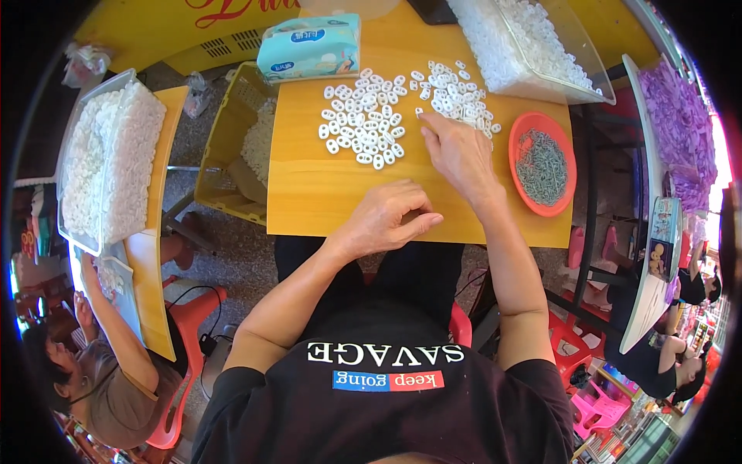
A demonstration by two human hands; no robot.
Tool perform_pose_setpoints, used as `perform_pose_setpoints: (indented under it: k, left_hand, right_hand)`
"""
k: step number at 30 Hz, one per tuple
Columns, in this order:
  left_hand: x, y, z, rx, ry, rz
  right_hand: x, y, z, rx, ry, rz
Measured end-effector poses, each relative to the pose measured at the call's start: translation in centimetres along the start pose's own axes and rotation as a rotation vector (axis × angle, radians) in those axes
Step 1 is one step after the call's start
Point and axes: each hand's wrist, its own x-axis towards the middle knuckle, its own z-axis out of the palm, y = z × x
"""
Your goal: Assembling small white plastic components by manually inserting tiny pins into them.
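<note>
Seeing white two-holed pieces piled left and right on the worktop. My right hand is at the right pile's near edge; grip, I can't tell. Left hand nearer, part-wide. Right: red bowl of grey screws.

Left hand: curled fingers partly hidden. Dark object cut by top edge. Yellow crate partly hidden by table.

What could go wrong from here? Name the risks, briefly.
The red bowl stands by the table's right edge, near the right forearm; a bump might spill its metal parts. The right hand is at the right white pile; a careless sweep could mix it into the left pile.
</note>
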Motion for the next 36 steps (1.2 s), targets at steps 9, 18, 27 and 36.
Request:
perform_pose_setpoints:
  k: [9, 18, 27, 36]
  left_hand:
    - [0.4, 0.4, -0.2, -0.002, 0.012, -0.043]
    - [0.0, 0.2, 0.0, 0.004, 0.029, -0.020]
    - [0.3, 0.5, 0.0, 0.024, 0.013, -0.054]
    - [0.2, 0.1, 0.5, -0.021, 0.032, -0.092]
  right_hand:
    - [3.7, 0.7, 0.4, -0.143, 0.271, -0.137]
    - [2.3, 0.1, 1.4, -0.245, 0.216, -0.230]
    - [-3.8, 1.5, 0.7, -0.065, 0.230, -0.173]
    - [-5.5, 3.1, 0.1, 0.095, 0.317, -0.062]
